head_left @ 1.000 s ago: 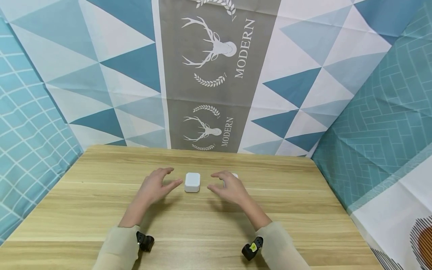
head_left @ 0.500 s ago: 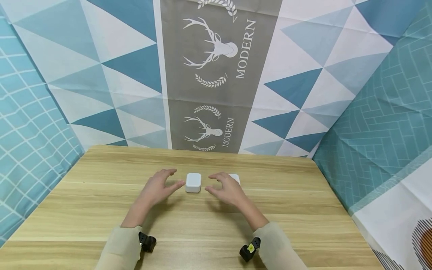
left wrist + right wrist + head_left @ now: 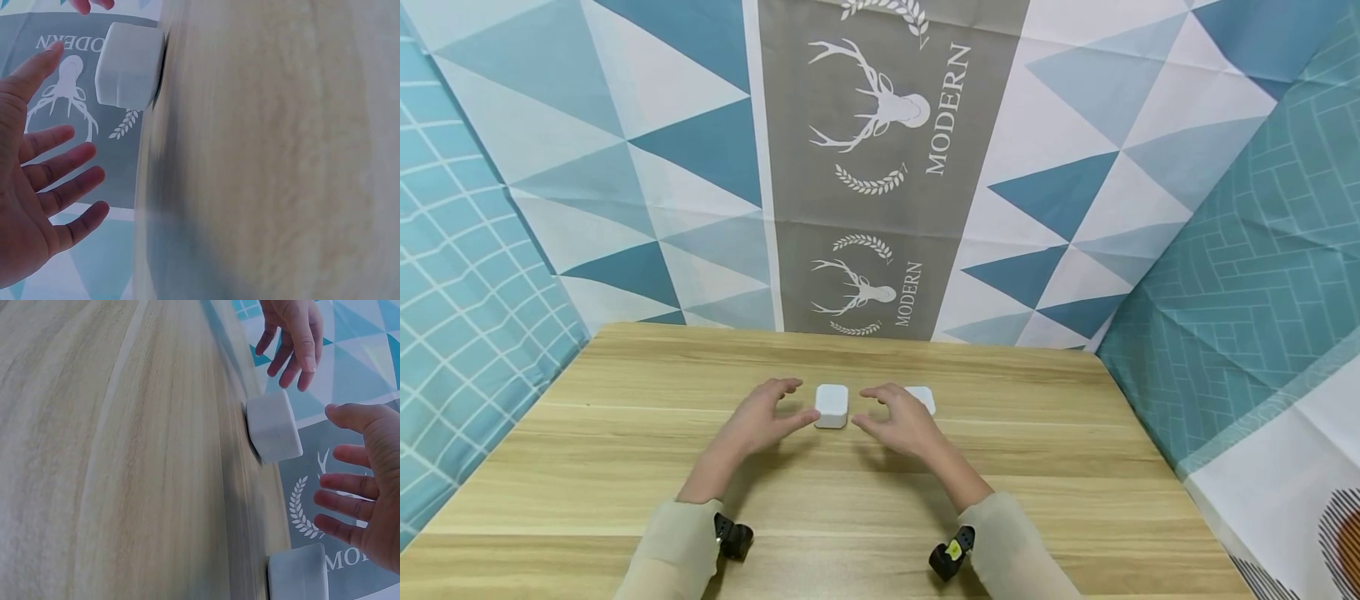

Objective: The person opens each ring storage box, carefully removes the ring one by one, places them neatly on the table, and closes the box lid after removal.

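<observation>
White block [image 3: 831, 406]: rounded corners, resting flat on the wood-grain table [image 3: 827, 500], toward the far edge, roughly 12 o'clock from the person. Left hand [image 3: 758, 423] at the block's 9 o'clock, just beside it; thumb and fingers spread, wide gap between them, nothing held. Head view: left thumb tip overlaps the block's 8 o'clock edge; left wrist view: gap shows between thumb and block. Right hand [image 3: 904, 422] at the block's 3 o'clock, edging toward 4, near but apart from it; thumb and fingers also well spread, grip holding nothing.

Second white block [image 3: 923, 397] at 3 o'clock from the first, past the right hand, partly hidden by it in head view; right wrist view has it around 5 o'clock, cut off by the frame. Pale sleeves [image 3: 673, 537] on both arms, small black camera [image 3: 737, 542] at each wrist, right one with yellow patch. Grey deer-head panel [image 3: 827, 196] at 12 o'clock, triangle print either side. Blue grid cloth [image 3: 456, 317] at 10, teal brick-pattern cloth [image 3: 1232, 283] at 2.
</observation>
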Demonstrator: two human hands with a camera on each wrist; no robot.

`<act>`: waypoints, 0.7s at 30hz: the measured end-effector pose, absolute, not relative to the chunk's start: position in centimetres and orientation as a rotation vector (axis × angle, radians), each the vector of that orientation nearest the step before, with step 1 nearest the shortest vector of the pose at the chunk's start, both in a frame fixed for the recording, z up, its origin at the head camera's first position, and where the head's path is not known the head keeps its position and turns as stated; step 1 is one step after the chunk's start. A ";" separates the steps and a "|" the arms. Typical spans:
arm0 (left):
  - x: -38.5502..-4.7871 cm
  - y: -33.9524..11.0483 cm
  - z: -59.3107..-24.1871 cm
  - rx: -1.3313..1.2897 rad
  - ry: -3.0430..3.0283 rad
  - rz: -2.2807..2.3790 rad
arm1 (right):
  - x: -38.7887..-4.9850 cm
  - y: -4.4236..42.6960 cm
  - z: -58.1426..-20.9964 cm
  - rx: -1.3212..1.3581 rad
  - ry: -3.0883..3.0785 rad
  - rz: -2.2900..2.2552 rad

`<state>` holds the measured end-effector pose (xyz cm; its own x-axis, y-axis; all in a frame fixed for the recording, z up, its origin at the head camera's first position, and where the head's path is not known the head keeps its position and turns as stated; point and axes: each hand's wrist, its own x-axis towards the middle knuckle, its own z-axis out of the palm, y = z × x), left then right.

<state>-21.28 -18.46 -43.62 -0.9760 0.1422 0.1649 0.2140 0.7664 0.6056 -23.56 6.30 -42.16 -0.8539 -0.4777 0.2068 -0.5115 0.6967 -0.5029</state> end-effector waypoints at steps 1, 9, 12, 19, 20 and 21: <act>-21.3 -18.4 -43.6 -0.293 -2.853 -1.008 | -23.6 6.3 -42.1 0.827 -2.841 0.870; -21.4 -18.1 -43.5 -0.304 -2.865 -1.046 | -23.7 5.8 -42.2 0.823 -2.868 0.858; -21.5 -18.0 -43.6 -0.319 -2.864 -1.072 | -23.7 5.8 -42.3 0.826 -2.869 0.862; -21.7 -17.8 -44.1 -0.289 -2.866 -1.150 | -23.7 5.6 -42.6 0.835 -2.869 0.875; -21.7 -17.8 -44.2 -0.287 -2.866 -1.156 | -23.8 5.6 -42.7 0.837 -2.869 0.877; -21.8 -17.7 -44.3 -0.284 -2.867 -1.162 | -23.8 5.6 -42.7 0.839 -2.867 0.877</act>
<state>-21.77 -17.73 -44.34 -0.9827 0.1554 0.1007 0.1817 0.7035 0.6871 -23.79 5.58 -42.69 -0.8542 -0.4886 0.1777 -0.5044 0.6960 -0.5110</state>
